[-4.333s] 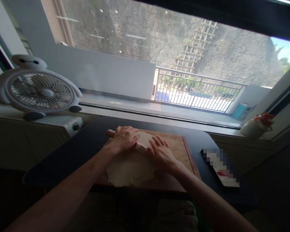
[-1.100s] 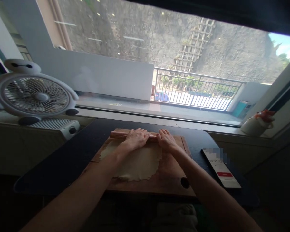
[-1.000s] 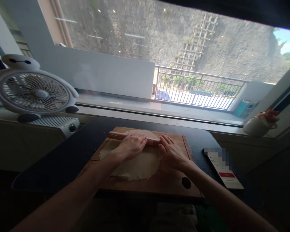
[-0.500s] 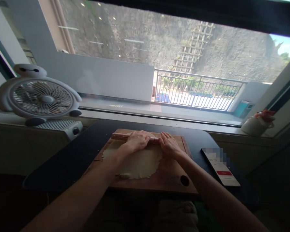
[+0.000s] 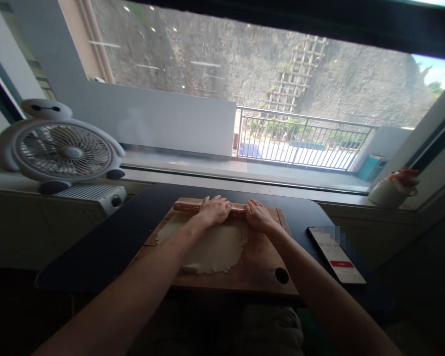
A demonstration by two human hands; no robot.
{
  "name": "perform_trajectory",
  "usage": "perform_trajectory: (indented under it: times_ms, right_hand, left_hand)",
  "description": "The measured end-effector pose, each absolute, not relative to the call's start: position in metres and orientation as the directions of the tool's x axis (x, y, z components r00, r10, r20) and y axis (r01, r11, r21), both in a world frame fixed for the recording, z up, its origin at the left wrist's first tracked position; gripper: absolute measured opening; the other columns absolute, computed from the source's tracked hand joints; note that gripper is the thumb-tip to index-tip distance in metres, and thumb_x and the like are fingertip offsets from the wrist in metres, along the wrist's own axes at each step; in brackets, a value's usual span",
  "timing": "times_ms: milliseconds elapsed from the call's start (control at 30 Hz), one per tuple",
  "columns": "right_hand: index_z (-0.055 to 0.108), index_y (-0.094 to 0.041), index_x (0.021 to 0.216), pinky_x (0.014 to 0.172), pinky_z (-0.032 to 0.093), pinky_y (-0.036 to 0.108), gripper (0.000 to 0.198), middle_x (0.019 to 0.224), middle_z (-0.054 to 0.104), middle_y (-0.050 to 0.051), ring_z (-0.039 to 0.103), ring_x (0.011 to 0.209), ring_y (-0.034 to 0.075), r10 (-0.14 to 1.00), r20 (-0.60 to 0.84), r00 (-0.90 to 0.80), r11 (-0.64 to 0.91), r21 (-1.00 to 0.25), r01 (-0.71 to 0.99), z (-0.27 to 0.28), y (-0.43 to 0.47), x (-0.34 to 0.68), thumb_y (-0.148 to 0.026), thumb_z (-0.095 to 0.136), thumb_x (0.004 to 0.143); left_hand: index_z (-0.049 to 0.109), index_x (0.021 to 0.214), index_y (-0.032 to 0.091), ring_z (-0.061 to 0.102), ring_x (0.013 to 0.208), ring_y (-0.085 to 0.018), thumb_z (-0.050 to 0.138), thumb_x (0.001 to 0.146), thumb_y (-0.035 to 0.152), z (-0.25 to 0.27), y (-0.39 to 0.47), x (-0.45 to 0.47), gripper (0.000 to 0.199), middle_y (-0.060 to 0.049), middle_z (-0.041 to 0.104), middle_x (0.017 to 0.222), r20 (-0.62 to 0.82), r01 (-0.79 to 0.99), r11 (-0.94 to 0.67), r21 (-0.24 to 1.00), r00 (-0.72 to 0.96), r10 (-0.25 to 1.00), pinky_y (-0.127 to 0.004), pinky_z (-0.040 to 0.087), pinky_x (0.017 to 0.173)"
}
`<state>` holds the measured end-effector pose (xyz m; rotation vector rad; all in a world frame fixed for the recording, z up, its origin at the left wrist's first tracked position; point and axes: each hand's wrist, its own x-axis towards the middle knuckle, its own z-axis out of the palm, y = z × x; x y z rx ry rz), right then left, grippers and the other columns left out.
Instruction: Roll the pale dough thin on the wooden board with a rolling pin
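A wooden rolling pin lies crosswise near the far edge of a wooden cutting board. My left hand is over the middle of the pin, its fingers curved across the top. At the pin's right part, my right hand bends its fingers over the wood. A flat, pale sheet of dough with an uneven edge spreads over the board on the near side of the pin. My left forearm covers part of the dough's left side.
The board rests on a dark table by a window. A phone lies at right. On the sill stand a white fan at left and a white pot at right. The board has a round hole near its front right corner.
Both hands and the rolling pin have shifted slightly away from me, toward the board's far edge. More of the dough's far part is uncovered.
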<state>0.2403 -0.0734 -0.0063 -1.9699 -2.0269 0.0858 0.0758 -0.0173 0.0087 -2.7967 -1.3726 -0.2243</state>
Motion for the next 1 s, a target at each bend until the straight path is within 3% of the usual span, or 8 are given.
perform_trajectory:
  times_ms: [100,233,333,467,533,633,867,1000]
  right_hand:
    - [0.043,-0.012,0.135,0.11,0.023,0.038,0.049,0.144,0.039,0.011,0.028,0.136,0.021,0.984,0.177,-0.024,0.07,-0.257,0.964,-0.014,-0.1,0.239,-0.033,0.021,0.097]
    - [0.029,-0.012,0.144,0.113,0.018,0.035,0.055,0.15,0.027,0.01,0.019,0.14,0.019,0.96,0.196,-0.199,0.247,-0.265,0.932,-0.023,-0.158,0.24,-0.036,0.027,0.095]
    - [0.031,-0.013,0.144,0.113,0.018,0.037,0.054,0.151,0.027,0.009,0.019,0.14,0.019,0.962,0.171,-0.211,0.253,-0.283,0.925,-0.02,-0.155,0.241,-0.037,0.027,0.095]
    - [0.039,-0.014,0.139,0.11,0.02,0.046,0.051,0.149,0.031,0.011,0.022,0.138,0.024,0.995,0.094,-0.027,0.053,-0.287,0.957,-0.008,-0.088,0.238,-0.038,0.022,0.096]
    - [0.045,-0.014,0.133,0.107,0.025,0.048,0.05,0.145,0.038,0.012,0.029,0.135,0.026,0.994,0.103,0.029,0.001,-0.283,0.959,0.0,-0.06,0.236,-0.037,0.02,0.097]
    - [0.053,-0.016,0.126,0.106,0.028,0.045,0.048,0.138,0.047,0.011,0.035,0.132,0.024,0.991,0.128,0.027,0.009,-0.271,0.962,0.002,-0.058,0.235,-0.036,0.02,0.097]
    - [0.035,-0.017,0.142,0.112,0.021,0.035,0.051,0.149,0.032,0.006,0.023,0.138,0.018,0.944,0.257,-0.207,0.271,-0.244,0.931,-0.023,-0.187,0.235,-0.036,0.026,0.096]
    - [0.04,-0.017,0.139,0.111,0.023,0.038,0.048,0.145,0.038,0.008,0.031,0.135,0.02,0.953,0.253,-0.166,0.228,-0.239,0.944,-0.016,-0.183,0.23,-0.035,0.026,0.096]
  left_hand:
    - [0.055,0.122,0.02,0.042,0.127,-0.025,0.027,0.094,0.035,0.004,-0.034,0.064,0.042,-0.009,0.054,0.133,0.161,0.778,-0.625,0.055,0.611,0.775,-0.049,0.03,0.104]
    - [0.045,0.133,0.016,0.038,0.13,-0.022,0.028,0.094,0.035,-0.01,-0.078,0.029,0.047,-0.01,0.047,0.14,0.25,0.684,-0.729,0.028,0.701,0.668,-0.039,0.023,0.11]
    - [0.04,0.137,0.015,0.033,0.134,-0.021,0.028,0.094,0.034,-0.014,-0.079,0.024,0.049,-0.009,0.042,0.144,0.257,0.657,-0.754,0.019,0.725,0.639,-0.039,0.018,0.112]
    - [0.04,0.136,0.014,0.028,0.137,-0.023,0.022,0.095,0.038,-0.007,-0.03,0.054,0.051,-0.011,0.038,0.146,0.133,0.787,-0.614,0.057,0.603,0.786,-0.048,0.017,0.111]
    - [0.047,0.131,0.016,0.033,0.134,-0.026,0.022,0.095,0.039,0.001,-0.009,0.07,0.05,-0.012,0.043,0.142,0.101,0.826,-0.56,0.059,0.554,0.827,-0.053,0.022,0.107]
    - [0.054,0.123,0.019,0.04,0.129,-0.026,0.024,0.095,0.037,0.006,-0.01,0.074,0.045,-0.011,0.051,0.136,0.112,0.825,-0.563,0.052,0.556,0.824,-0.054,0.027,0.104]
    - [0.042,0.137,0.017,0.032,0.135,-0.019,0.021,0.096,0.038,-0.016,-0.1,0.015,0.05,-0.007,0.042,0.144,0.28,0.656,-0.749,0.093,0.705,0.652,-0.042,0.016,0.113]
    - [0.044,0.136,0.016,0.035,0.133,-0.021,0.023,0.096,0.036,-0.014,-0.097,0.022,0.049,-0.008,0.044,0.142,0.277,0.669,-0.74,0.077,0.698,0.66,-0.042,0.019,0.112]
